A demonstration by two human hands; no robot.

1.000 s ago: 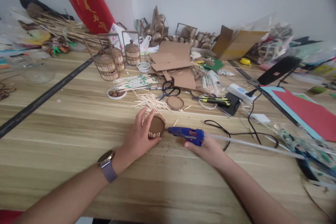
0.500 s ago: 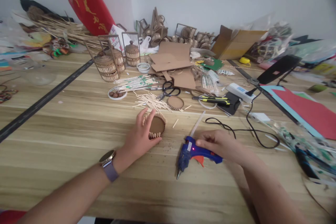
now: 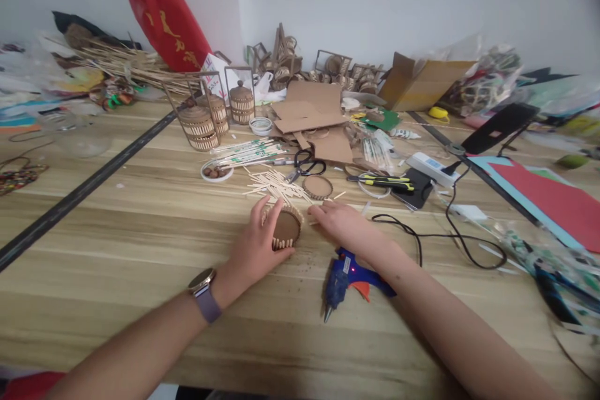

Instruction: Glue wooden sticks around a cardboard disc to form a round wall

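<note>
My left hand (image 3: pixel 260 237) curls around the left side of a small round basket (image 3: pixel 287 229), which has a brown cardboard base and an upright edge of short wooden sticks. It grips the basket against the table. My right hand (image 3: pixel 335 219) is just to the right, its fingertips pinched low over a short wooden stick that they mostly cover. Below the right wrist a blue hot glue gun (image 3: pixel 338 284) lies on the table, its red light lit and nozzle toward me. Beyond the basket spreads a pile of short wooden sticks (image 3: pixel 276 185).
Behind the pile are a cardboard ring-edged disc (image 3: pixel 317 187), black scissors (image 3: pixel 309 162), a white dish of brown beads (image 3: pixel 216 170) and cardboard sheets (image 3: pixel 309 100). Finished lidded baskets (image 3: pixel 199 128) stand at back left. A yellow-black cutter (image 3: pixel 387 182) and black cable (image 3: pixel 412 234) lie right.
My right hand has let go of the glue gun and moved forward and left to the loose stick near the basket. My left hand stays on the basket. The view has shifted slightly.
</note>
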